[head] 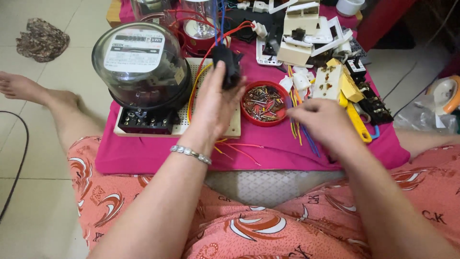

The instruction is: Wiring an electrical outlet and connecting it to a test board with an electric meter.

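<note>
Left hand point(215, 103) closed around small black electrical part point(227, 64), red and blue wires attached, held above perforated board point(235, 125). Right hand point(320, 122) blurred, fingers curled near red dish of screws point(264, 103); contents unclear. Step appears: fitting part. Next likely needs screw.

We see a glass-domed electricity meter point(142, 67) on a pegboard point(235, 128), white switch parts point(306, 36) piled behind, a yellow-handled tool point(357, 122), and a crumpled cloth point(42, 39) on the floor.
</note>
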